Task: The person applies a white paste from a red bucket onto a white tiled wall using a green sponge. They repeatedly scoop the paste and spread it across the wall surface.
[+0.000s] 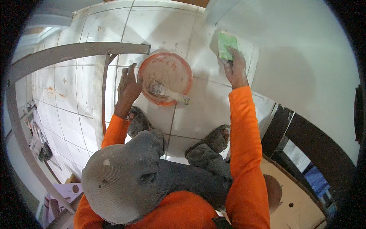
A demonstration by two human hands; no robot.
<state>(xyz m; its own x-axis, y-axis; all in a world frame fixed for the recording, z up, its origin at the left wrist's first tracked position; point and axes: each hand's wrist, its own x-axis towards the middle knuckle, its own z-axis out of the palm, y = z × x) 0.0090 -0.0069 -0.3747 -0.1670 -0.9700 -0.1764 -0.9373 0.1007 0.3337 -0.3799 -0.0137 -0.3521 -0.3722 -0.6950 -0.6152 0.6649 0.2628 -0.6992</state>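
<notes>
I am squatting on a white tiled floor (213, 110), with grey trousers and sandals below me. My left hand (128, 88) grips the left rim of an orange bowl (165, 77) smeared with pale plaster; a plaster-coated tool (169, 93) lies inside it, its handle sticking out over the lower rim. My right hand (234, 68) reaches forward in an orange sleeve and presses a green and white sanding pad (226, 45) against the base of the white wall (301, 65).
A pale metal frame (76, 51) runs across the floor at the left, with an upright bar beside the bowl. A dark door frame (305, 133) and a tan board (293, 202) lie at the lower right. Papers sit at the lower left.
</notes>
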